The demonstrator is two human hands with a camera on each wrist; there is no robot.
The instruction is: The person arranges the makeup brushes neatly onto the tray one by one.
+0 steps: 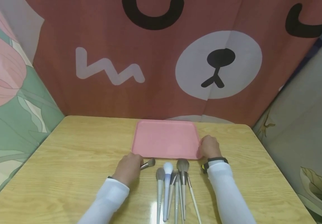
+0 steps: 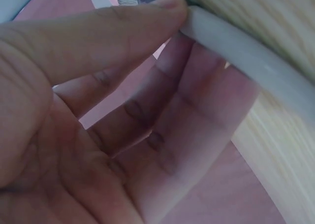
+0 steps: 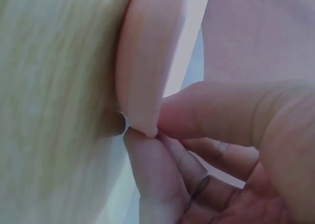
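Observation:
My left hand [image 1: 129, 169] pinches a makeup brush [image 1: 148, 163] between thumb and fingers, close over the table and left of the other brushes. Its pale handle [image 2: 246, 49] runs past the fingertips in the left wrist view, bristles on the far side of the thumb. At the right side of a pink tray [image 1: 166, 140], my right hand [image 1: 209, 147] grips the rim between thumb and fingers, as the right wrist view shows with the tray edge [image 3: 147, 61]. Several makeup brushes [image 1: 167, 186] lie side by side in front of the tray, bristles pointing away from me.
The wooden table [image 1: 88, 143] carries the tray near its far edge. Behind it hangs a reddish-brown cloth [image 1: 155, 96] with a bear face. Patterned cloths [image 1: 7, 124] stand along both sides. A dark band with a yellow mark [image 1: 204, 167] sits on my right wrist.

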